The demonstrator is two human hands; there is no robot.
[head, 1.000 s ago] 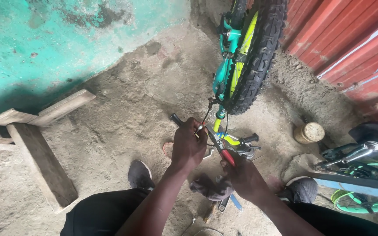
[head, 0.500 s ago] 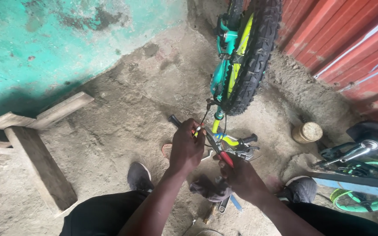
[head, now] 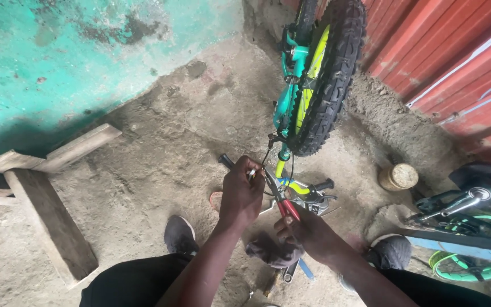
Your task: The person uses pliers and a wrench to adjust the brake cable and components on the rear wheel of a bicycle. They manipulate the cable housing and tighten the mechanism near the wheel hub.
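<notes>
A small teal and yellow bicycle stands upside down on the dirt floor, its black knobby tyre up and its handlebar on the ground. My left hand is closed around the left handlebar end, just below the black grip. My right hand holds red-handled pliers, jaws pointing up-left at a small metal part beside my left fingers. A thin black cable runs from the fork down to that spot.
A wooden bench lies at the left against the teal wall. A round tin sits right of the handlebar. Another bicycle frame lies at the right, near red corrugated sheeting. My shoes and a dark rag are below.
The view has shifted slightly. My right hand with the pliers has moved up closer to my left hand at the handlebar.
</notes>
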